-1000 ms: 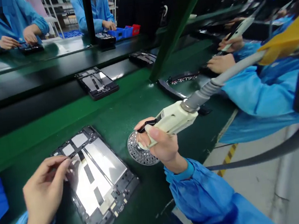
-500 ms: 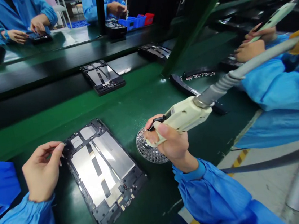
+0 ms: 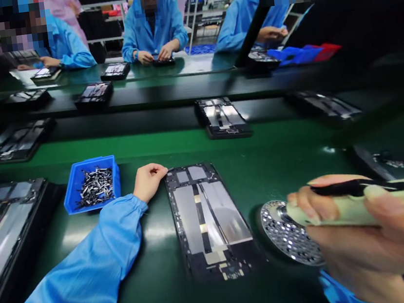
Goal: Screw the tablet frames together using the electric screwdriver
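A tablet (image 3: 210,219) with its back off lies on the green bench, silver battery panels and black strips showing. At its top left corner my left hand (image 3: 150,180) is closed in a pinch; whatever is between the fingertips is too small to make out. My right hand (image 3: 374,233) is wrapped round a pale green power screwdriver (image 3: 356,210) with a black lever. The screwdriver's front end is over a round metal plate full of holes (image 3: 289,236), right of the tablet. Its tip is hidden. A blue bin (image 3: 71,199) of small black-and-silver parts stands left of my left hand.
Another open tablet (image 3: 5,229) lies at the left edge. Several more, including one tablet (image 3: 223,118), lie on the dark strip beyond the bench. Co-workers in blue work across from me. A dark curved strip (image 3: 369,163) holding small bits lies at the right.
My view has swung left, bringing the whole blue bin and more tablets into sight. My left hand stays at the tablet's corner. The screwdriver stays at the metal plate.
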Tool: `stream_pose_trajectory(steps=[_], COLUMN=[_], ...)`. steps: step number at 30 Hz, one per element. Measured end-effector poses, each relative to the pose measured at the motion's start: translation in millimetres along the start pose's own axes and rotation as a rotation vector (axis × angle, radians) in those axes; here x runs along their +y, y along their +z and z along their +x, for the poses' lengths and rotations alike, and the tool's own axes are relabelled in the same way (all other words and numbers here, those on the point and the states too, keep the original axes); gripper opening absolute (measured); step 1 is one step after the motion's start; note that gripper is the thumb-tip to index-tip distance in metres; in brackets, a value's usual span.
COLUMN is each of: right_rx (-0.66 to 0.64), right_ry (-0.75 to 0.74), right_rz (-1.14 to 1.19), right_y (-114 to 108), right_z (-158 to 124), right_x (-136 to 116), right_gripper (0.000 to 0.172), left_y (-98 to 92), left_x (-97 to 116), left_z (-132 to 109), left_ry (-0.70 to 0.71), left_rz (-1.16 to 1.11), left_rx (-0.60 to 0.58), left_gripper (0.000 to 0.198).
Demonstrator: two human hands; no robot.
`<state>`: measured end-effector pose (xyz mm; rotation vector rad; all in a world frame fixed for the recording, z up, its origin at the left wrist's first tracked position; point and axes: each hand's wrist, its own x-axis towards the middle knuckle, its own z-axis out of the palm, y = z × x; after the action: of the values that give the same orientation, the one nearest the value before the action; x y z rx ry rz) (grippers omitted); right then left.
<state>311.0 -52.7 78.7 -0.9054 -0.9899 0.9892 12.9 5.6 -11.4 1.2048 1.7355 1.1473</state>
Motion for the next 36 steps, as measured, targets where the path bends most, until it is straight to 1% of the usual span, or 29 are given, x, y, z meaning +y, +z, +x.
stream_pose_trajectory(steps=[5,8,10,12,17,20,22,26,31,36], right_rx=[-0.172,-0.283,-0.332,-0.341,-0.262,-0.280,-0.291,-0.285,-0.279,-0.315], right_ry=[0.065,0.059,0.052,0.059,0.082,0.093,0.093,0.081,0.086,0.069], right_rz=[0.039,0.045,0.049,0.065,0.129,0.100,0.070,0.062,0.083,0.025], right_y=[36.9,56.9,74.1,95.9,157.4,180.5,187.1,189.5,191.0,195.1], right_z=[-0.3,5.9,12.1,19.4,37.0,41.9,42.2,41.6,43.2,42.2], right_x=[4.1,10.2,16.9,27.8,67.5,87.1,96.1,106.8,112.3,114.0], right_gripper=[0.027,0.031,0.034,0.037,0.035,0.034,0.034,0.037,0.035,0.035], left_y=[1.9,2.8,3.4,3.5,2.2,3.6,5.7,9.1,9.0,8.2], left_x=[-4.1,-5.2,-5.8,-6.0,-5.4,-5.4,-5.8,-6.5,-5.7,-5.1], left_z=[2.2,1.1,0.5,1.2,6.6,7.1,6.1,4.4,4.1,3.9], left_ry=[0.028,0.040,0.046,0.047,0.004,-0.024,-0.036,-0.047,-0.049,-0.051], left_rz=[0.035,0.063,0.079,0.091,0.097,0.097,0.099,0.106,0.130,0.130], left_rx=[-0.002,0.004,0.008,0.000,-0.064,-0.067,-0.056,-0.041,-0.030,-0.021], left_gripper=[0.008,0.009,0.008,0.007,0.010,0.011,0.011,0.009,0.009,0.013])
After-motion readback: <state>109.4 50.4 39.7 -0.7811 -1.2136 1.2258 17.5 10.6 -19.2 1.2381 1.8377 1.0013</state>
